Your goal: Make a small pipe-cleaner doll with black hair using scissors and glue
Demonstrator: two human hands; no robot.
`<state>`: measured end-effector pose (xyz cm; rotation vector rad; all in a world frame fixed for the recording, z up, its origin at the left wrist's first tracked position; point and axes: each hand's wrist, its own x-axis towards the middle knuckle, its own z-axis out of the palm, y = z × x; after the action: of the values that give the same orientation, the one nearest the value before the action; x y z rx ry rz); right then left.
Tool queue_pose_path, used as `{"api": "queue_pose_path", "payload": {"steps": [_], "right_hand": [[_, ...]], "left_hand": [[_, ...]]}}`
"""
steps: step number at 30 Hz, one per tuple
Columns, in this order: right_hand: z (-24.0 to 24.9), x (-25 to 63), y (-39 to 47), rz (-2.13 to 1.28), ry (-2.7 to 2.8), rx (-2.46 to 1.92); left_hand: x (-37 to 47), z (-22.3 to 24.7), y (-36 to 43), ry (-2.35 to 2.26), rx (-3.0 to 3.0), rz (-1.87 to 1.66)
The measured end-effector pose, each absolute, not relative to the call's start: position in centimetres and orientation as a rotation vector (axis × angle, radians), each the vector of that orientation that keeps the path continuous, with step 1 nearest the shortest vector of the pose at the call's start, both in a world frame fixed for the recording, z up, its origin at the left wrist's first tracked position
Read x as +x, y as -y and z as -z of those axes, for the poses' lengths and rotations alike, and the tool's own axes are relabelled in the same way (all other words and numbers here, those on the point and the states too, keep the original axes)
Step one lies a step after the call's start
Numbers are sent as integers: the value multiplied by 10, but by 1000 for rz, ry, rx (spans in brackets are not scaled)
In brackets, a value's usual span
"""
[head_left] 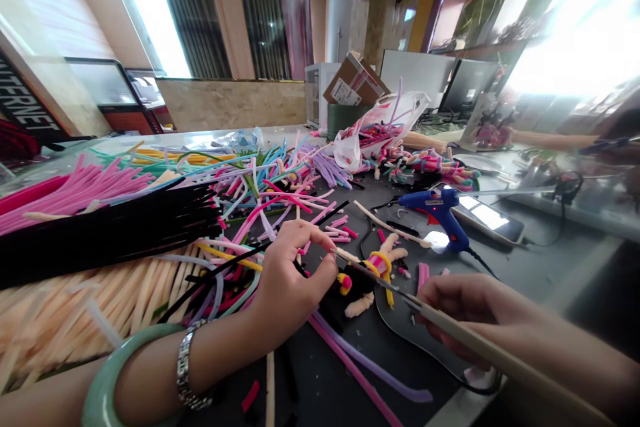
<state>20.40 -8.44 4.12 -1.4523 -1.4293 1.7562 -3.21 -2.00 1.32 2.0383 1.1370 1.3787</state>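
My right hand (475, 317) is closed around a slim pointed metal tool (377, 277) with a long beige shaft; its exact kind is unclear. The tip reaches my left hand (300, 263), whose thumb and forefinger pinch together there. Whatever is between those fingertips is too small to make out. Just beyond and below the tool lies a small pipe-cleaner doll (377, 263) with beige limbs, a pink and yellow outfit and black hair. Short pink pipe-cleaner pieces (343, 230) are scattered past my left hand.
A blue glue gun (440, 210) stands beside a phone (487, 217), its cord looping over the dark table. Bundles of black (125, 227), pink (95, 190) and beige pipe cleaners (130, 293) crowd the left. A plastic bag (350, 147) and a cardboard box (355, 80) are behind.
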Motion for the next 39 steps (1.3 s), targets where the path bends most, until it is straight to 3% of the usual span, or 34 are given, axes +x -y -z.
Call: {"api": "queue_pose_path", "payload": {"steps": [39], "right_hand": [[-25, 230, 71, -2048, 1216, -1243]], "left_hand": [[-31, -14, 22, -1016, 1920, -1425]]}}
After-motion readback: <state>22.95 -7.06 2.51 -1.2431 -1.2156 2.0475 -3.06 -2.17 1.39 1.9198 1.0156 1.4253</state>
